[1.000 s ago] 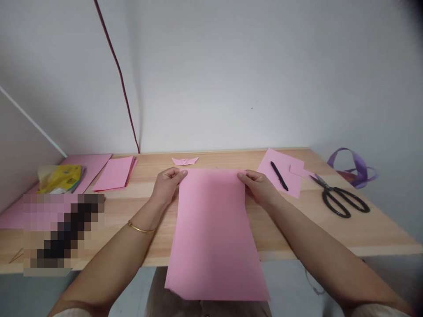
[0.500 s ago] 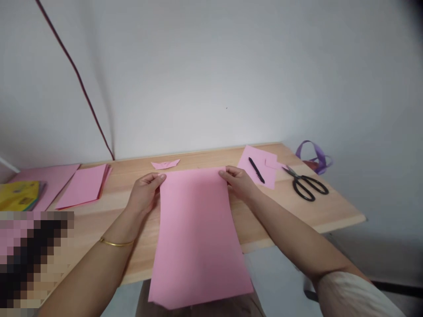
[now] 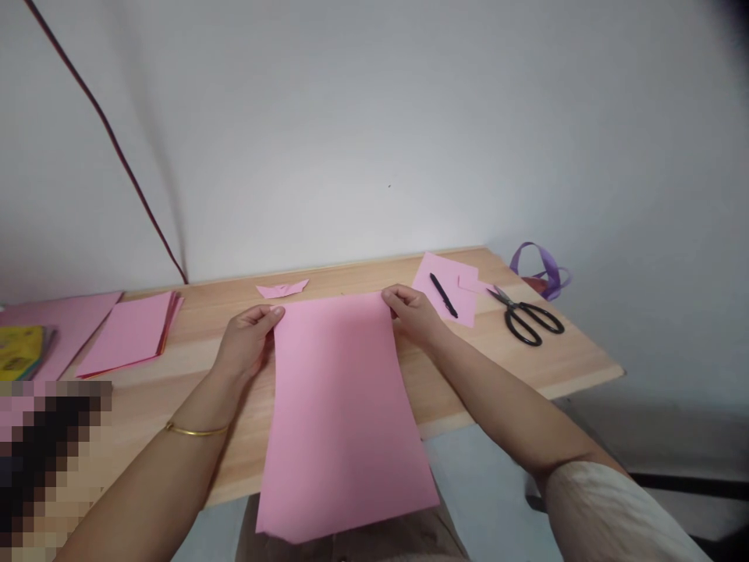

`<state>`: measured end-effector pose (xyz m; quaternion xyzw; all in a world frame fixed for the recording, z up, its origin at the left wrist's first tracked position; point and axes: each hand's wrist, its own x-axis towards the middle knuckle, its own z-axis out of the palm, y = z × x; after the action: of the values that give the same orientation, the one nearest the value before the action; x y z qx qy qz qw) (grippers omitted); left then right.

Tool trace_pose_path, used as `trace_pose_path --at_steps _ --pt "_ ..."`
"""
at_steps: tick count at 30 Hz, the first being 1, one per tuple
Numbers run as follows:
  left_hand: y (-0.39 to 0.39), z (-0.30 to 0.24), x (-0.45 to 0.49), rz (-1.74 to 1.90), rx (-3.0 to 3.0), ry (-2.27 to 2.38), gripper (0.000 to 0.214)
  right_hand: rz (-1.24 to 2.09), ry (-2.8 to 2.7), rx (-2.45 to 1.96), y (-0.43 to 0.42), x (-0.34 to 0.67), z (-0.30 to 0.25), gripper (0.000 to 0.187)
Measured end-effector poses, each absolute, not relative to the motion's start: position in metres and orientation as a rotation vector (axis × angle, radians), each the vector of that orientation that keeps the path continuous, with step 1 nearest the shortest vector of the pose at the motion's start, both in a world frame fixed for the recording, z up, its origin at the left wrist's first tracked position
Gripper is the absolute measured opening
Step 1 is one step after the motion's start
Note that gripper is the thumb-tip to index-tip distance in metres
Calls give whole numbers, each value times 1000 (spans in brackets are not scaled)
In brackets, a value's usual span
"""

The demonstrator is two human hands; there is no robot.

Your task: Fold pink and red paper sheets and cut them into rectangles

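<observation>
A large pink paper sheet (image 3: 342, 406) lies lengthwise on the wooden table (image 3: 527, 367), its near end hanging over the table's front edge. My left hand (image 3: 249, 339) pinches the sheet's far left corner. At the far right corner, my right hand (image 3: 413, 312) is closed on the sheet. A gold bangle circles my left wrist. A small pink paper scrap (image 3: 282, 289) rests just beyond the sheet near the wall.
A black pen (image 3: 443, 294) lies on a smaller pink sheet (image 3: 445, 300) to the right, with black scissors (image 3: 527, 318) and a purple ribbon (image 3: 541, 269) further right. A stack of pink paper (image 3: 129, 332) and a yellow packet (image 3: 20, 351) sit at left.
The view has swung to the right, so everything has shifted left in the picture. Both hands keep their grip on the sheet's far corners.
</observation>
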<state>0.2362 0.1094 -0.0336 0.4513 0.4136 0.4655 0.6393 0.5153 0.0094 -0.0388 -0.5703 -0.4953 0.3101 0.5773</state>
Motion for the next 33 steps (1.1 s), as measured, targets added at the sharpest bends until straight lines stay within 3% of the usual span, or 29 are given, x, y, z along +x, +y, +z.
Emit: trace_pose_path --at_steps 10,14,22,33 --pt "110 -37 237 1072 1093 987 34 586 -1244 -1446 12 516 -41 31" --pt "114 -39 236 1099 1441 1143 29 390 -1368 -1587 16 517 -45 29" --pt "127 -48 236 828 2019 1457 30 44 -1875 -2216 23 508 -44 29" --pt "135 -35 226 448 2390 1796 33 56 -2093 -2347 65 489 -26 34"
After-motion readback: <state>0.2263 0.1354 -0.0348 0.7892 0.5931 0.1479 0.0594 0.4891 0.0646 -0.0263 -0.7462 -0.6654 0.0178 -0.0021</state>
